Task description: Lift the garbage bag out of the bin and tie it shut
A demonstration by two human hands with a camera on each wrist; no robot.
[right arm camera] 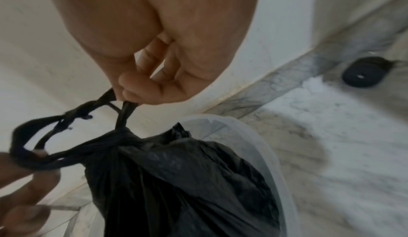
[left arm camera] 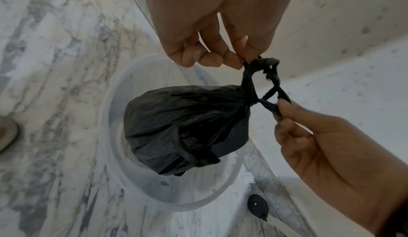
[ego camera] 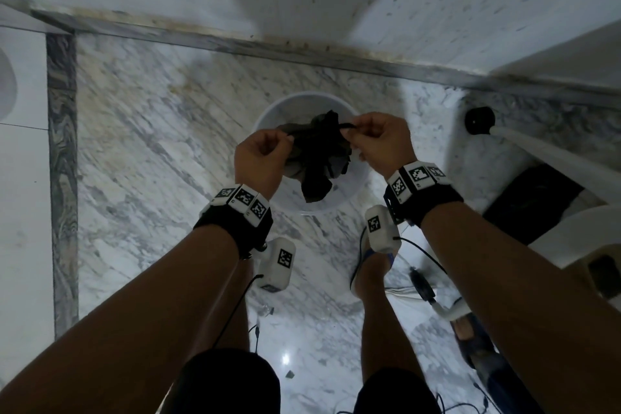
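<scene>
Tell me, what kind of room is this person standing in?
Probably a home, maybe a bathroom or a hallway corner. The marble floor meets a pale wall at a stone skirting, and a small white bin stands there, with the black garbage bag held just above it.

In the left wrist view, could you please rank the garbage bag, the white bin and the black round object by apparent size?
1. white bin
2. garbage bag, though it hangs nearer the camera
3. black round object

Dim, soft light; motion blur, edges warped.
</scene>
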